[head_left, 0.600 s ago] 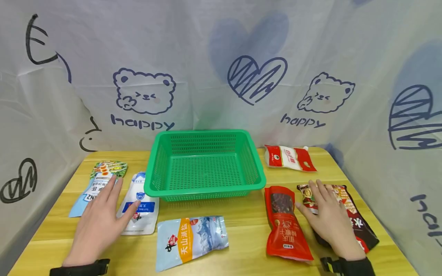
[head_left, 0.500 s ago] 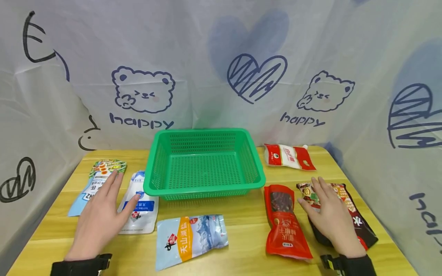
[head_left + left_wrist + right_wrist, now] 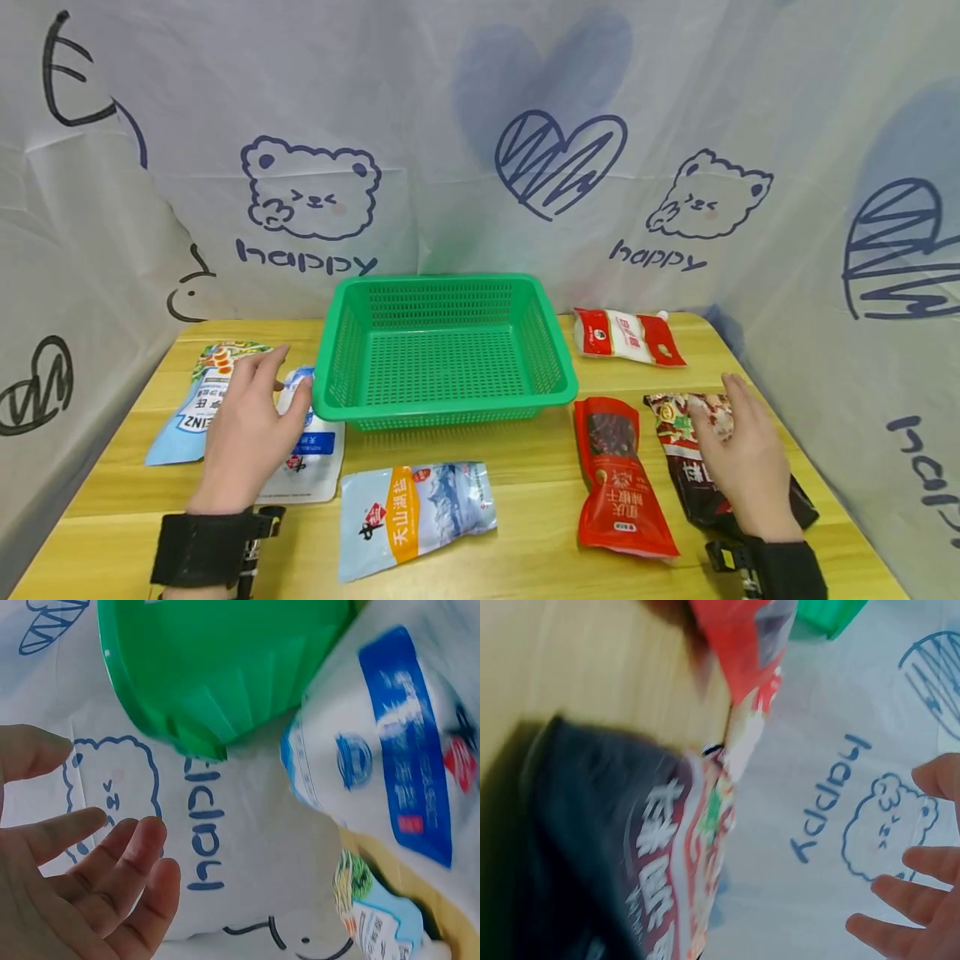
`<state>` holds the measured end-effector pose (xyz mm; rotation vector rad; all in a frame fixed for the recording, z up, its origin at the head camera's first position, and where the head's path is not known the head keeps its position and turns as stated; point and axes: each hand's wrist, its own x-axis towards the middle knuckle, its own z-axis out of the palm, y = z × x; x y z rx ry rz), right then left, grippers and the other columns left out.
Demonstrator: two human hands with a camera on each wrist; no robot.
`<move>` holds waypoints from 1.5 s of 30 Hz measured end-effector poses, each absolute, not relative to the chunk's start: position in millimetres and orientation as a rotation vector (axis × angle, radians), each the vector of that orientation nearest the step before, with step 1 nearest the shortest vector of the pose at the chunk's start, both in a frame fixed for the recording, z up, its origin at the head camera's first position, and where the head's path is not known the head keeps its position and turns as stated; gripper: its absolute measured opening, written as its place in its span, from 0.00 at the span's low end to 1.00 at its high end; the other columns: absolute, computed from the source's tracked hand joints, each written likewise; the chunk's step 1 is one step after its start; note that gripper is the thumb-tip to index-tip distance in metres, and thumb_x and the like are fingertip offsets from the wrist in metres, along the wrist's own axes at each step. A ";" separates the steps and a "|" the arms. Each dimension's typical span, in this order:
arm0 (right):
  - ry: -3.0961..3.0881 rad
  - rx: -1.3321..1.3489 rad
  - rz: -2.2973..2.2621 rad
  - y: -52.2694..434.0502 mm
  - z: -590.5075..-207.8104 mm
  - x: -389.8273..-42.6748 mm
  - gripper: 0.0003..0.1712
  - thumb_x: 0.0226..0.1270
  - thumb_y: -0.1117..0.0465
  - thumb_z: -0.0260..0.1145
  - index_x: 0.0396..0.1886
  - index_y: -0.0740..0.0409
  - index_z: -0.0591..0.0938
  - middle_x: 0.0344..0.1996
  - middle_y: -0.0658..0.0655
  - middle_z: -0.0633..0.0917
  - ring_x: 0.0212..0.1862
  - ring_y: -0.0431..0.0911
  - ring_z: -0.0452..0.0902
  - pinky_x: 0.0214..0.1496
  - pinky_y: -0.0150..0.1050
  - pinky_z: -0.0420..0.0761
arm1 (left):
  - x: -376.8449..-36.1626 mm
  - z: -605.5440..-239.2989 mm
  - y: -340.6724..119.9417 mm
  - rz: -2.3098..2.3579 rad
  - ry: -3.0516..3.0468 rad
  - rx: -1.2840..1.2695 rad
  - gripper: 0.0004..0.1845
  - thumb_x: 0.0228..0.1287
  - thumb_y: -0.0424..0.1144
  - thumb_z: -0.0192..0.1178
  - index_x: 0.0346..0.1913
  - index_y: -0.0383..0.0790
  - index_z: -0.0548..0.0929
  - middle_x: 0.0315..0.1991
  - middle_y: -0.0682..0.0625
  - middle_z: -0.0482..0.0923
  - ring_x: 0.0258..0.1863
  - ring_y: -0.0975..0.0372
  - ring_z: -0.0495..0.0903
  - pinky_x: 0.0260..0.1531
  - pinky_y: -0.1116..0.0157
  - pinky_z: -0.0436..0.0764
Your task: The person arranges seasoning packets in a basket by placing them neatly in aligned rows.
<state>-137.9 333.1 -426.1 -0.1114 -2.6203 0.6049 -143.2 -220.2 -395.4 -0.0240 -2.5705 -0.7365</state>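
- Black-strapped at the wrist, the left hand hangs loosely spread over the white pouch, gripping nothing.
- Right hand, relaxed and likewise empty, hangs over the dark pouch.
- Either slick-looking pouch could slide from a shallow pinch.
- Ahead, between the hands, the green basket could shift if the left hand clips its corner.

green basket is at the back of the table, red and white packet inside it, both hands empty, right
Not inside: the head view shows the red and white packet on the table, right of the green basket. The basket is at the back; left hand and right hand are empty.
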 end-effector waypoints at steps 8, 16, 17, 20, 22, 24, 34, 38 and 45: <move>-2.643 -0.229 0.549 359.6 -433.9 -138.6 0.43 0.79 0.46 0.60 0.79 0.70 0.60 0.73 0.78 0.65 0.69 0.77 0.63 0.67 0.74 0.64 | -153.7 -398.9 -202.9 -0.807 -2.567 0.002 0.26 0.76 0.41 0.58 0.71 0.32 0.74 0.61 0.34 0.71 0.40 0.48 0.76 0.27 0.60 0.72; -2.857 -0.357 0.483 392.5 -446.1 -138.6 0.52 0.76 0.44 0.62 0.78 0.79 0.52 0.71 0.85 0.59 0.68 0.81 0.57 0.66 0.76 0.61 | -160.6 -405.3 -195.2 -0.822 -2.586 0.008 0.25 0.74 0.38 0.58 0.68 0.29 0.76 0.59 0.31 0.71 0.35 0.49 0.75 0.26 0.59 0.69; -2.888 -0.372 0.487 395.7 -447.3 -138.2 0.54 0.76 0.43 0.63 0.78 0.80 0.50 0.71 0.86 0.58 0.68 0.81 0.56 0.66 0.77 0.60 | -161.0 -406.1 -195.0 -0.822 -2.584 0.005 0.24 0.73 0.37 0.58 0.68 0.28 0.77 0.59 0.31 0.71 0.35 0.48 0.75 0.26 0.59 0.70; -2.971 -0.405 0.495 403.6 -450.7 -136.8 0.57 0.74 0.43 0.64 0.78 0.81 0.48 0.71 0.88 0.54 0.69 0.83 0.53 0.66 0.78 0.59 | -162.5 -407.9 -194.2 -0.817 -2.578 0.007 0.23 0.70 0.34 0.59 0.64 0.25 0.79 0.56 0.30 0.71 0.40 0.45 0.75 0.28 0.56 0.73; -3.027 -0.438 0.503 407.6 -452.8 -136.0 0.58 0.74 0.42 0.63 0.77 0.82 0.47 0.71 0.89 0.52 0.69 0.84 0.51 0.66 0.78 0.59 | -163.5 -408.9 -193.4 -0.817 -2.575 0.009 0.23 0.68 0.33 0.59 0.62 0.23 0.79 0.56 0.30 0.72 0.43 0.43 0.75 0.32 0.52 0.75; -3.079 -0.485 0.519 410.7 -455.0 -135.8 0.60 0.73 0.41 0.63 0.77 0.82 0.45 0.71 0.89 0.50 0.69 0.84 0.50 0.67 0.77 0.59 | -164.3 -410.1 -192.9 -0.818 -2.575 0.014 0.22 0.67 0.31 0.58 0.61 0.21 0.80 0.55 0.29 0.72 0.46 0.42 0.75 0.35 0.49 0.76; -3.210 -0.617 0.543 419.8 -462.0 -136.2 0.65 0.72 0.31 0.60 0.75 0.85 0.48 0.60 0.91 0.59 0.62 0.81 0.61 0.65 0.74 0.68 | -165.5 -411.8 -189.8 -0.832 -2.566 0.021 0.22 0.66 0.29 0.58 0.60 0.18 0.79 0.56 0.26 0.71 0.50 0.38 0.74 0.41 0.44 0.77; -3.191 -0.632 0.572 422.7 -462.9 -136.5 0.66 0.70 0.29 0.61 0.75 0.84 0.49 0.60 0.91 0.58 0.60 0.81 0.61 0.63 0.74 0.69 | -166.5 -412.4 -188.0 -0.853 -2.557 0.033 0.22 0.66 0.28 0.58 0.60 0.17 0.78 0.56 0.25 0.70 0.52 0.37 0.73 0.44 0.42 0.77; -3.178 -0.571 0.637 433.0 -466.0 -140.5 0.68 0.67 0.29 0.65 0.74 0.85 0.51 0.61 0.90 0.62 0.60 0.80 0.63 0.62 0.72 0.70 | -166.2 -413.6 -183.4 -0.881 -2.542 0.080 0.21 0.65 0.27 0.56 0.58 0.16 0.79 0.56 0.24 0.70 0.54 0.35 0.72 0.45 0.40 0.77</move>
